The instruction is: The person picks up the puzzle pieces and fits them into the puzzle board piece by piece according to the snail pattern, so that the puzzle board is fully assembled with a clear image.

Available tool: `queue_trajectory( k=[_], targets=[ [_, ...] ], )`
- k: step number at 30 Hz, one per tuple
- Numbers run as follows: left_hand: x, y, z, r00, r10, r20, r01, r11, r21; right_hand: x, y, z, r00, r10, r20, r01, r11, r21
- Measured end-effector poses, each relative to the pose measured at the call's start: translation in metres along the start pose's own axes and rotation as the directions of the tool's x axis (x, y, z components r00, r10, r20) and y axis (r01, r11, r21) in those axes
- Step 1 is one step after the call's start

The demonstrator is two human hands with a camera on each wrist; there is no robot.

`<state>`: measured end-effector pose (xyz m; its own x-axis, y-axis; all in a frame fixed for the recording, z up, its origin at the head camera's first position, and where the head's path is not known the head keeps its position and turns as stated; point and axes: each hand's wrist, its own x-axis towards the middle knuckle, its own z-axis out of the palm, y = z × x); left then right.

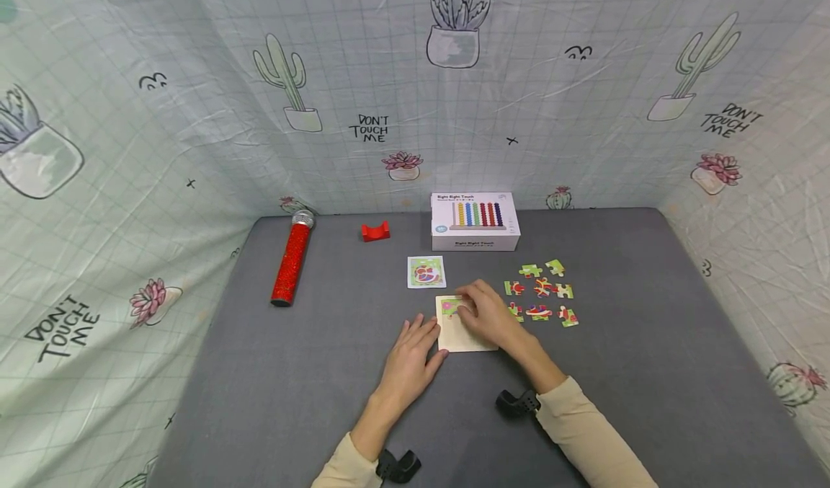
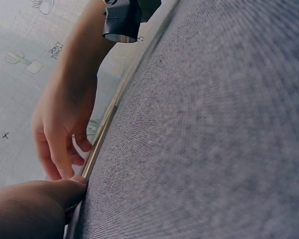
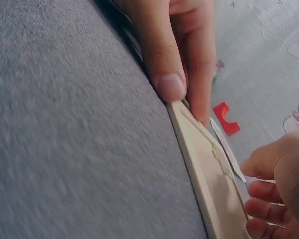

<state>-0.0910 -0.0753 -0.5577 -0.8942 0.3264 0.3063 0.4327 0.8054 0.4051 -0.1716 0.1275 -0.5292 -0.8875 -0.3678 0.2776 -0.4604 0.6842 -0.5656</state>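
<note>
Tray: from my seat at the far end of the feed, I have the tray (image 1: 457,338) between the two hands, flat on the table (image 1: 298,387), just right of the left fingers and under the right ones.
Left hand: the left hand (image 1: 407,362) has its fingers long and slightly spread, tips at the tray's left edge; my right wrist view shows its thumb touching the near left corner.
Right hand: the right hand (image 1: 488,315) reaches over the tray's far right part, fingers bent downward; I cannot tell whether they pinch anything.
Set piece: one piece (image 1: 447,306) shows in the tray's far left corner, just left of the right fingertips, partly covered by them.
Loose pieces: I count eight pieces (image 1: 539,313) to the right of the right hand, the closest just beside its knuckles, with red and green print.
Card: the card (image 1: 426,273) lies beyond the tray, near the right fingertips and to their left.
Box: the box (image 1: 475,240) stands farther out, beyond the right fingers.
Red block: the block (image 1: 375,233) sits beyond the left fingertips, well apart from them.
Mic: the mic (image 1: 292,261) lies well left of the left fingers.
</note>
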Motion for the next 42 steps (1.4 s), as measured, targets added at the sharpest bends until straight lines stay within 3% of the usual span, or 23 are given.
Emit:
queue_trajectory(
  k=[12,22,42],
  targets=[
    [-0.001,0.001,0.000,1.000,-0.024,0.003,0.024,1.000,0.002,0.005,0.019,-0.027,0.999,0.026,-0.034,-0.027,0.999,-0.036],
    [0.000,0.001,0.001,1.000,-0.016,-0.003,0.016,1.000,-0.012,0.009,0.042,-0.051,0.991,0.135,-0.011,-0.135,0.990,-0.040],
    [-0.001,0.001,0.001,1.000,-0.011,-0.008,0.011,1.000,-0.012,0.005,0.093,-0.078,0.973,0.233,0.000,-0.232,0.969,-0.082]
  ],
)
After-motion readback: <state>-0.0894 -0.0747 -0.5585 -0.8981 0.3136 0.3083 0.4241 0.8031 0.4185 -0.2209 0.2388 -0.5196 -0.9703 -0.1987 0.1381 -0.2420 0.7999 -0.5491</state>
